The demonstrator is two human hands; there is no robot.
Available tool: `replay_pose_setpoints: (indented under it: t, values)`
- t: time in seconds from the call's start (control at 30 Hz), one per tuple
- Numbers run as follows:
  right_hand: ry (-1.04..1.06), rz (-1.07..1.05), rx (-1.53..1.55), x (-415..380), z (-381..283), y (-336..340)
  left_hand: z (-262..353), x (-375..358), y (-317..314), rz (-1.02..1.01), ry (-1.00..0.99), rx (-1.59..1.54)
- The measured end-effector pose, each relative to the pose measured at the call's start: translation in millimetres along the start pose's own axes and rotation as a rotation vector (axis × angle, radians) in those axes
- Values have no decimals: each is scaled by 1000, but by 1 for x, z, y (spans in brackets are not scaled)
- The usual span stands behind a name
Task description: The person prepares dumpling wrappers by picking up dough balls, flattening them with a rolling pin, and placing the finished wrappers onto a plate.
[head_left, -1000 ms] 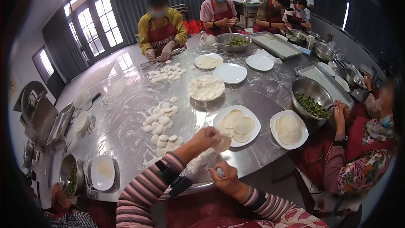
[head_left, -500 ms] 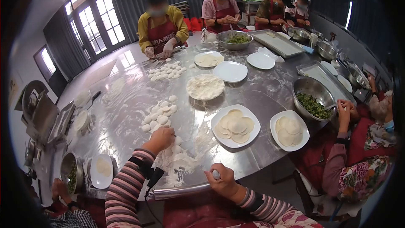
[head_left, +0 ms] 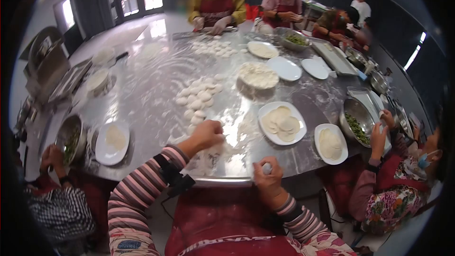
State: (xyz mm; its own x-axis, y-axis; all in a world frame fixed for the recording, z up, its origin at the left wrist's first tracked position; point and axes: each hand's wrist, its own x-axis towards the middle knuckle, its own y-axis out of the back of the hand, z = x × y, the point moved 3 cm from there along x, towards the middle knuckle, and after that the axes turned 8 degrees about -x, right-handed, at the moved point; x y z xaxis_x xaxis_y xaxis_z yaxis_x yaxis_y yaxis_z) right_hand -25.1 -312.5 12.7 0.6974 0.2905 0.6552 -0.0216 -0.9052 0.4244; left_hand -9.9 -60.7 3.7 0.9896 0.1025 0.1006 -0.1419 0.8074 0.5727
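My left hand [head_left: 204, 135] rests knuckles-up on the floured steel table [head_left: 147, 90], closed over a piece of dough at the near end of a cluster of dough pieces [head_left: 199, 98]. My right hand [head_left: 266, 176] sits at the table's near edge, fingers wrapped around the end of a small rolling pin [head_left: 267, 168]. A white plate of rolled round wrappers [head_left: 282, 123] lies just right of my left hand.
A second plate of wrappers [head_left: 331, 144] and a steel bowl of chopped greens [head_left: 356, 122] sit at the right by a seated person's hands [head_left: 379, 135]. A plate of flour [head_left: 258, 76] stands mid-table. At left are another plate [head_left: 112, 143] and bowl [head_left: 70, 141]. Several people work along the far side.
My left hand came back from the wrapper plate to the dough pieces and now rests on the flour near the table edge. The view swung left and tilted down.
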Motion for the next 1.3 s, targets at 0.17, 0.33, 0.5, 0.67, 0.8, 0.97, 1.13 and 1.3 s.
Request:
replay_pose_setpoints:
  t: [0.17,0.33,0.5,0.67,0.8,0.97,1.13,1.3]
  values:
    - [-165,-77,131,21,21,-23,-4,-51,-23,-62,263,-145]
    - [-173,-52,91,61,33,-63,5,-48,-26,-30,162,-149]
    - [-99,-6,12,28,49,-50,-3,-53,-33,-46,190,-51]
    - [61,96,-138,37,21,-42,15,-55,-38,-85,165,-47]
    - [14,86,-53,62,29,-63,14,-29,-42,-152,124,60]
    - [144,104,-180,14,16,-21,12,-47,-35,-192,49,156]
    - [-4,85,-60,46,25,-49,16,-49,-35,-171,197,-15]
    - [13,74,-60,47,27,-48,15,-39,-36,-279,88,77]
